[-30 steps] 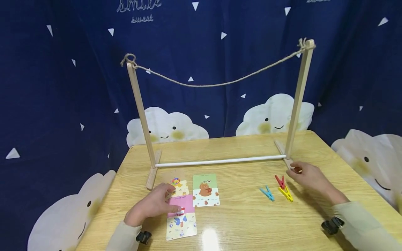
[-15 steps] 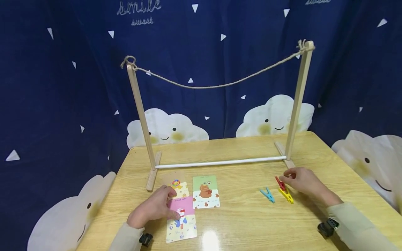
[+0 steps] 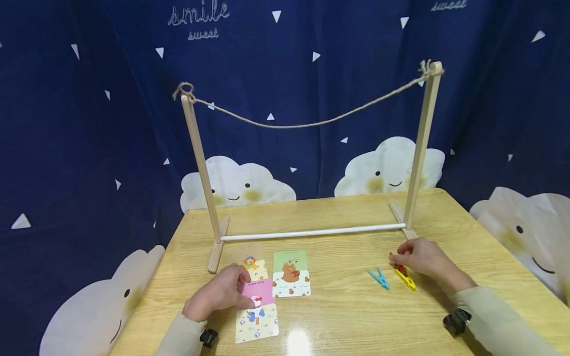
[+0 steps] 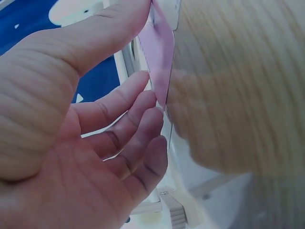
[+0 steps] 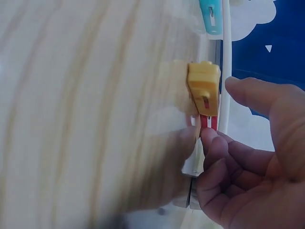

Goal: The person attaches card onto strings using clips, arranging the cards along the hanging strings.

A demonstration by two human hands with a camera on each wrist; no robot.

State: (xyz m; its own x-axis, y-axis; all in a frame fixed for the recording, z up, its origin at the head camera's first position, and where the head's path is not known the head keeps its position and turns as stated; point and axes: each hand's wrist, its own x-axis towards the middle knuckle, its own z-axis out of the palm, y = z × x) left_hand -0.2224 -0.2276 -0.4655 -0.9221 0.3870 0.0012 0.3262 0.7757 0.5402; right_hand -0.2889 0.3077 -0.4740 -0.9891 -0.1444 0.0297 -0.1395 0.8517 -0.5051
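My left hand (image 3: 220, 291) rests at the left side of a pink-and-cream card (image 3: 257, 322). Its thumb and fingers stand apart along the pink part, as the left wrist view also shows. Partly behind that hand lies a card with a lion (image 3: 250, 262); a green-and-white bear card (image 3: 291, 274) is to the right. My right hand (image 3: 423, 257) reaches over a red clothespin (image 5: 209, 122), mostly covered by the fingers in the head view. Fingertips are right at the red clothespin, with the thumb apart. Beside it are a yellow clothespin (image 3: 406, 280) and a blue clothespin (image 3: 379, 278).
Behind the cards stands a wooden frame with two posts (image 3: 420, 153), a white bar (image 3: 311, 232) along its base and a slack twine line (image 3: 285, 126) tied between the tops. A dark blue cloud-print curtain (image 3: 276, 74) hangs behind the wooden table (image 3: 338, 316).
My right hand has moved left from beside the frame's right foot to over the red clothespin, now mostly hiding it. The left hand stays at the pink card with almost no movement.
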